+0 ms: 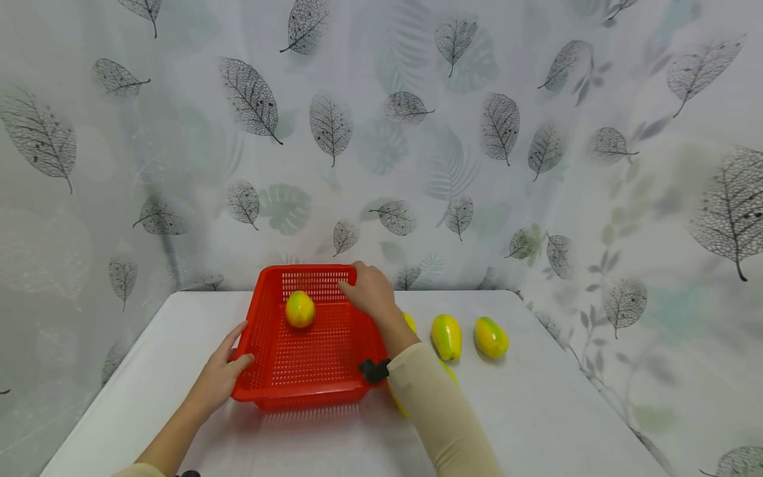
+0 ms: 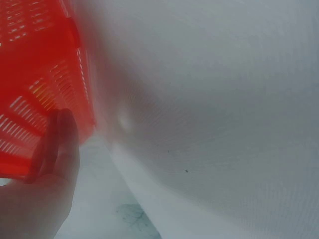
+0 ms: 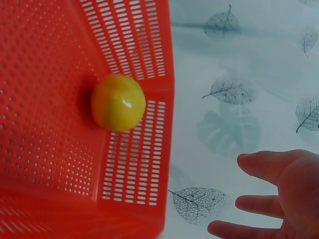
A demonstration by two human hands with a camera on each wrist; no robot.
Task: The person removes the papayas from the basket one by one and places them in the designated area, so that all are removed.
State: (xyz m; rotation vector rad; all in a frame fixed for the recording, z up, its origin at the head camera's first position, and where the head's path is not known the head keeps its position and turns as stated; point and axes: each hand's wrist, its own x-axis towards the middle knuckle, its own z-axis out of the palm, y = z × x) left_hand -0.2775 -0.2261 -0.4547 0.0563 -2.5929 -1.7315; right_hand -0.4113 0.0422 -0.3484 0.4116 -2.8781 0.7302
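Note:
A red plastic basket (image 1: pixel 310 391) with slotted walls stands on the white table, its near bottom edge seeming slightly raised. My left hand (image 1: pixel 216 379) grips its left side, thumb over the rim and fingers along the outer wall; the left wrist view shows those fingers (image 2: pixel 65 144) against the slots. Inside the basket, near its back wall, lies one yellow-green, papaya-like fruit (image 1: pixel 300 309). Close to the far right corner is my right hand (image 1: pixel 371 289). In the right wrist view its fingers (image 3: pixel 259 204) are spread and hold nothing, with a gap between them and the basket.
Right of the basket, more yellow-green fruits lie on the white table (image 1: pixel 536 411), among them one upright-looking fruit (image 1: pixel 446 336) and another farther right (image 1: pixel 491 337). My right forearm partly hides others. A leaf-patterned curtain (image 1: pixel 381 146) surrounds the table's back and sides.

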